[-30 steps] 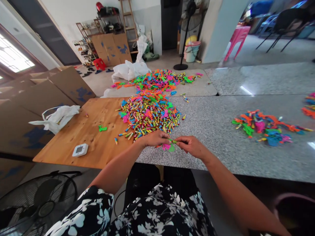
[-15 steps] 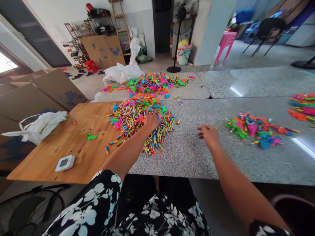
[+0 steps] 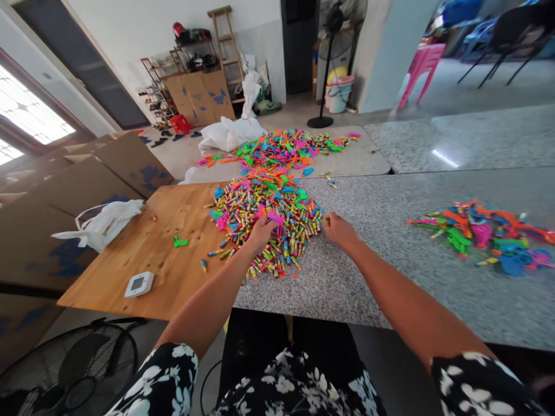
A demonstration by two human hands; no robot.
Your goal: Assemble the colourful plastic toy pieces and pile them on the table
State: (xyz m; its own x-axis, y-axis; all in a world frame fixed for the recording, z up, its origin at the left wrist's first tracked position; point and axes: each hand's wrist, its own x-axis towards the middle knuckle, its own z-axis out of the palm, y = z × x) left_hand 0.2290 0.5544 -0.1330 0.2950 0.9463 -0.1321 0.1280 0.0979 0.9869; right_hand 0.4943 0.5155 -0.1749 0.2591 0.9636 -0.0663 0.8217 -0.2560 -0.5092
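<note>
A big heap of small wrapped tubes (image 3: 277, 254) mixed with bright plastic toy guns lies in front of me. My left hand (image 3: 261, 232) is at the middle of the heap, its fingers closed on a pink toy gun (image 3: 276, 219). At the heap's right edge my right hand (image 3: 341, 231) pinches a small tube (image 3: 325, 219), of which only the tip shows. Further right on the stone tabletop sits a smaller pile of toy guns and tubes (image 3: 481, 234).
On the wooden board (image 3: 173, 214) lie a green toy gun (image 3: 180, 241) and a white digital timer (image 3: 139, 284). A white plastic bag (image 3: 106, 222) rests at its left edge. Another colourful heap (image 3: 281, 147) is behind the main one. Cardboard boxes (image 3: 99, 196) stand to the left.
My right hand has moved left to the heap's edge and closed on a small tube. My left hand has taken hold of a pink toy gun. The camera view has swung slightly left.
</note>
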